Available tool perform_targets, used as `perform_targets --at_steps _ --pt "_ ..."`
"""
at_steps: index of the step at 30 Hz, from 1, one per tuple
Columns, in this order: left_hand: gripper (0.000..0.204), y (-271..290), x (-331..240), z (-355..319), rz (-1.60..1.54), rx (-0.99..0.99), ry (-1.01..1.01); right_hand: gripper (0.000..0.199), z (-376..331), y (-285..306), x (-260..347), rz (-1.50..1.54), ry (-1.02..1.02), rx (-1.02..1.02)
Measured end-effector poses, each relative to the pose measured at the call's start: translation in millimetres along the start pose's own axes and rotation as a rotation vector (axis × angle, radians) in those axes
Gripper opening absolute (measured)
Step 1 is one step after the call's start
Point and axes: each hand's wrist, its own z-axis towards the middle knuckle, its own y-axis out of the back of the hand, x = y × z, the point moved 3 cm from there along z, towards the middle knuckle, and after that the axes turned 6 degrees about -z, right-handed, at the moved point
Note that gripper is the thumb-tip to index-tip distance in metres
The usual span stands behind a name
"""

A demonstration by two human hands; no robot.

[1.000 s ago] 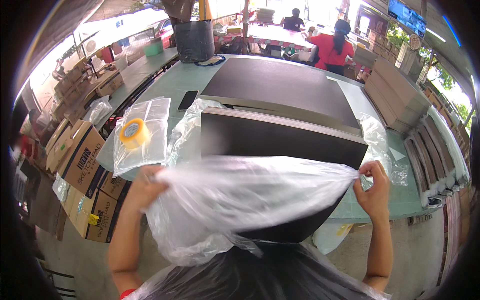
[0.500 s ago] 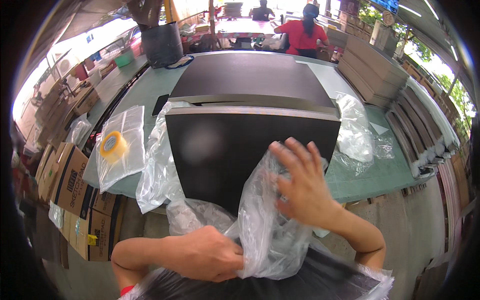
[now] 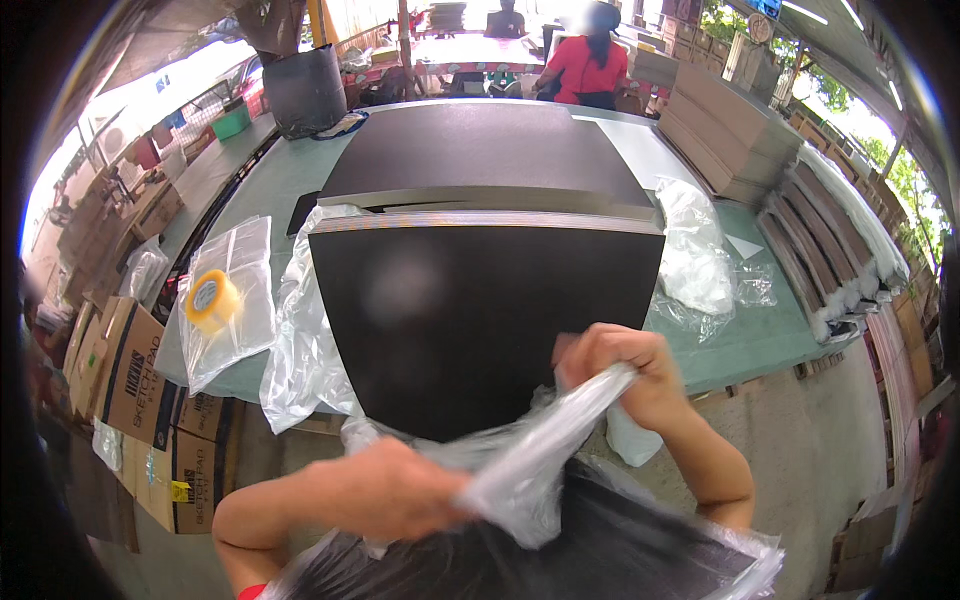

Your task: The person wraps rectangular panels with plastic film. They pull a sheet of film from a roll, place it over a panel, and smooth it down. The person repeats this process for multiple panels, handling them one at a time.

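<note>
A clear plastic bag is stretched between my two hands at the near edge of the table. My left hand, blurred, is closed on its lower left part. My right hand grips the upper right end in closed fingers. Behind the bag stands a stack of large black boards, its pale layered edges showing along the top. Against my body lies a dark sheet inside clear plastic. More crumpled plastic hangs along the stack's left side.
On the green table, a roll of yellow tape rests on flat clear bags at left. Crumpled plastic lies right of the stack. Grey boards and wrapped bundles are piled right. Cartons stand at left; people sit beyond.
My right hand, open against the plastic before, has closed on it and moved slightly right and down. The bag is now pulled taut between my hands. The view has shifted slightly.
</note>
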Motion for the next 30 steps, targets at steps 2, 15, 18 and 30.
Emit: perform_targets --at_steps 2,15,18,30 --pt "0.015 21.7 25.6 -0.1 -0.134 -0.13 0.114 0.024 -12.3 -23.2 -10.1 0.265 -0.141 0.395" --pt "0.009 -7.4 52.6 -35.9 0.677 0.425 0.605 0.029 -73.1 21.4 -43.4 -1.567 -0.506 0.188" --pt "0.007 40.5 91.4 -55.5 1.095 -0.045 0.752 0.021 -43.2 8.8 5.8 -1.412 -0.485 0.516" --pt "0.011 -24.5 4.9 -40.0 1.18 0.024 -0.228 0.013 -51.6 82.5 -75.3 -1.395 -0.195 0.024"
